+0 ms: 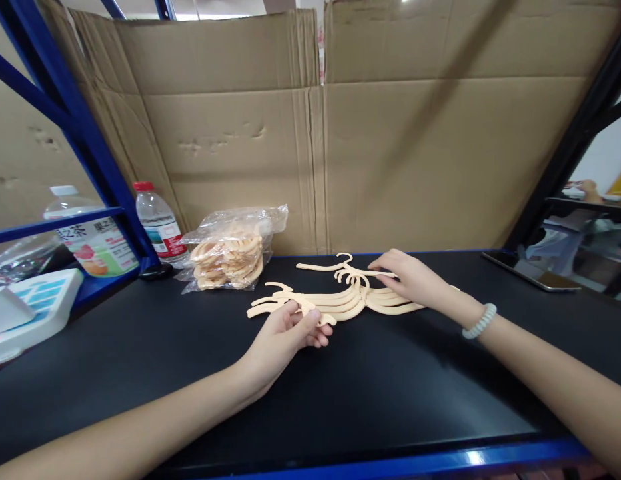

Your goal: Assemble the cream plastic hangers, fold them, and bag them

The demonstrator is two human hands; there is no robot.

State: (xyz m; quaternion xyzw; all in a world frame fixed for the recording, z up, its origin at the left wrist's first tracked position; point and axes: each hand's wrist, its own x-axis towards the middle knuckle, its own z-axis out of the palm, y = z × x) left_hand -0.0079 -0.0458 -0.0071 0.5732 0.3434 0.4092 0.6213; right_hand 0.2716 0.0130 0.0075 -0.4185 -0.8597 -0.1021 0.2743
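My left hand (290,327) is closed on a small cream plastic hanger (306,304), which looks folded and is partly covered by the fingers. Just behind it, several opened cream hangers (340,308) lie overlapped on the black table, their hooks bunched near the middle. At the back of this row, another opened hanger (317,267) lies with its hook toward the cardboard. My right hand (415,277) has its thumb and fingers around that hanger's right arm, and the hand hides the arm's end.
A clear plastic bag (230,257) of cream pieces stands behind on the left, near a red-capped bottle (160,223). A larger bottle (97,240) and a white-and-blue device (35,307) are farther left. A phone (530,272) lies back right. Cardboard (415,153) walls the rear.
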